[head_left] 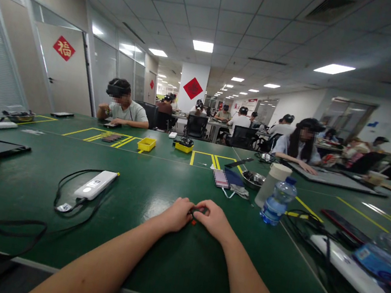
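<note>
The left hand (179, 215) is curled, its fingertips meeting or nearly meeting those of the right hand (213, 217), whose thumb and forefinger bend toward each other as in a pinch. Something dark shows between them, but whether either hand grips it I cannot tell.

The small orange-red piece (193, 222) sits just on the wearer's side of the fingertips, in the gap between the hands: to the right of the left one, to the left of the right one, neither clearly nearer. It is too small to read a long axis, or to tell whether it rests on the green counter (181, 273) or is held.

Well to the left of the orange-red piece lies a white device (96, 185) with a black cord, its long axis slanting away to the right. To the piece's right, somewhat farther from the wearer, stand a blue-capped bottle (278, 201) and a pale tumbler (271, 186). Straight beyond the piece, well apart, is a yellow tray (183, 148).
</note>
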Demonstrator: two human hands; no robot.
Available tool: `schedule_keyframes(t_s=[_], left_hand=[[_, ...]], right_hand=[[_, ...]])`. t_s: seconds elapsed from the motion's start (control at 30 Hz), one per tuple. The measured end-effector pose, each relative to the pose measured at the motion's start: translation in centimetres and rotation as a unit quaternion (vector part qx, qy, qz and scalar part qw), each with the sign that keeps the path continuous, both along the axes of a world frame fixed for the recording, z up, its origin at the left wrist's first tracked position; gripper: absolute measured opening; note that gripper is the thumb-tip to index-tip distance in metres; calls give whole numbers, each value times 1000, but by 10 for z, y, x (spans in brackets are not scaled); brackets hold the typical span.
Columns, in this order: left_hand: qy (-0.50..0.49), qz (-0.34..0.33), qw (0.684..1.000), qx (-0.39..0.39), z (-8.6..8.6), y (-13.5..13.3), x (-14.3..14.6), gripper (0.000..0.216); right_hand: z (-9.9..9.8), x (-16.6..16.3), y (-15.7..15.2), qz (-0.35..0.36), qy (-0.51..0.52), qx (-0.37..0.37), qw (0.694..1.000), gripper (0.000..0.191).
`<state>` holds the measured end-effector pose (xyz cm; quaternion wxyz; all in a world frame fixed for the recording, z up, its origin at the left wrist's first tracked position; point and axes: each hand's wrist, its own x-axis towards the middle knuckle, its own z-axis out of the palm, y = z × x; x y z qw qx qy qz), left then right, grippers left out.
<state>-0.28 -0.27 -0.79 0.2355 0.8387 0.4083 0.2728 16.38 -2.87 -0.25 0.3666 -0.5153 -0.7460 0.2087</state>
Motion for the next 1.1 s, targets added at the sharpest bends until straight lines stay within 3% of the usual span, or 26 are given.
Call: schedule_keyframes(t_s=[0.1,0.23,0.37,0.47,0.57,0.67,0.77,0.87,0.97,1.1], left_hand=[[32,17,999,25,-2,2,-5,13],[27,23,998,48,0,3,-13,11],[-83,17,995,-58,7,0,-18,18],[-166,-3,976,-139,14,-5,-21,25],[-215,-3,962,-169,20,-8,-23,27],[-226,-25,954,-196,24,-11,-23,26],[-144,-53,975,-162,27,-15,-22,26],[-13,-58,996,-72,29,-21,-19,33],[86,-90,992,1,29,-25,-17,37],[159,-127,979,30,27,-26,-15,20]], right_hand=[[-2,0,-4,60,-60,-26,996,27],[-4,-3,-4,53,-88,-41,994,10],[-2,-2,-3,32,-79,-15,996,5],[3,-1,-4,31,3,-53,998,11],[7,-2,-5,41,126,-97,986,17],[10,-5,-6,44,224,-97,969,19],[10,-7,-6,47,288,-94,952,22],[7,-7,-2,34,319,-101,942,28],[3,-5,1,27,317,-95,943,28],[0,-5,3,20,306,-89,948,24]])
